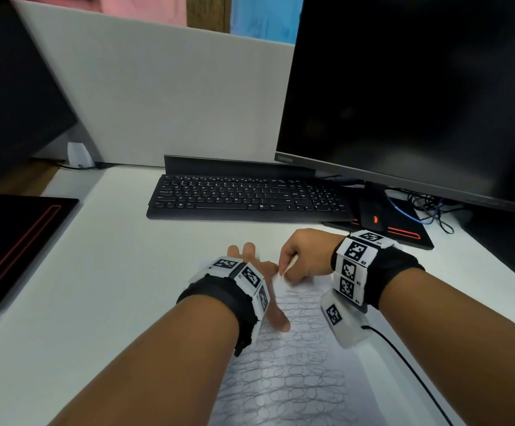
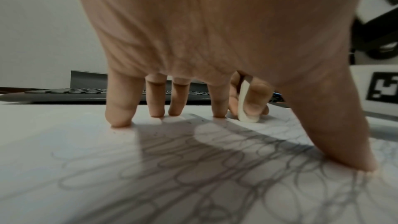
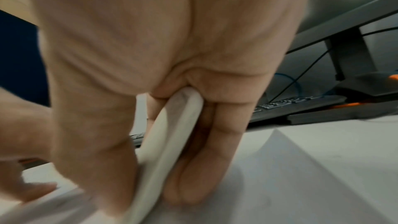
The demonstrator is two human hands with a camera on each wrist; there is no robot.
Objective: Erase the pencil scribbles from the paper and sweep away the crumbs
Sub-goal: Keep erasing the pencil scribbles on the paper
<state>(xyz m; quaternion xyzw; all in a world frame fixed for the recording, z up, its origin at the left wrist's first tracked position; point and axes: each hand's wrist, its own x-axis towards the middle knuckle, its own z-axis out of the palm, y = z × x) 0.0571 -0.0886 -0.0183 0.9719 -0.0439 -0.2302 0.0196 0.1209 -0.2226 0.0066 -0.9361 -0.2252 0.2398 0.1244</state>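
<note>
A white sheet of paper (image 1: 299, 376) covered in looping pencil scribbles (image 2: 193, 168) lies on the desk in front of me. My left hand (image 1: 250, 265) rests on its left part with fingers spread straight, fingertips (image 2: 118, 120) and thumb pressing down. My right hand (image 1: 299, 256) pinches a flat white eraser (image 3: 170, 139) between thumb and fingers, its lower end touching the paper near the far edge, just right of the left fingers. The eraser (image 2: 245, 106) also shows in the left wrist view. Tiny dark crumbs (image 2: 155, 134) dot the paper near the left fingers.
A black keyboard (image 1: 244, 195) lies beyond the paper. A dark monitor (image 1: 419, 87) stands at the right on its stand (image 1: 382, 222), with cables (image 1: 428, 207) behind. A black pad (image 1: 13, 244) lies at the left. A thin black cable (image 1: 410, 364) runs beside the paper's right edge.
</note>
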